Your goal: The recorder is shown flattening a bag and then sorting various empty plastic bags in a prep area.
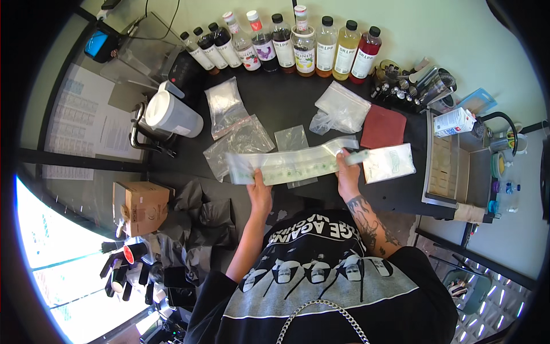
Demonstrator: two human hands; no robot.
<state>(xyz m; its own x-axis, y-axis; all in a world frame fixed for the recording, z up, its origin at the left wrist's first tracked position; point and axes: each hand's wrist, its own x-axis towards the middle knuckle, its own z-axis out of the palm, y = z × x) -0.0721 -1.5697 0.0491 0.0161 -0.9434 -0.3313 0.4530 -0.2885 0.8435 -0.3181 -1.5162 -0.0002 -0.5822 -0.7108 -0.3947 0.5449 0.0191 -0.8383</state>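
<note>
A long translucent plastic strip (296, 165) with green printing is stretched across in front of me, slightly blurred. My left hand (260, 193) pinches its lower edge near the left end, thumb on top. At the other end, my right hand (348, 177) grips the strip; a blurred pale piece (357, 157) sticks out beside its thumb. Under and behind the strip lie a small clear plastic sheet (292, 136) and a crumpled clear bag (240, 139). To the right of my right hand is a white packet (389, 163) with green print.
Farther back on the black table (275, 99) lie a bag of white material (225, 101), another plastic bag (341, 107) and a red-brown folded cloth (383, 127). Syrup bottles (305, 56) line the wall. A plastic pitcher (174, 114) stands left, a sink (447, 172) right, a cardboard box (144, 208) lower left.
</note>
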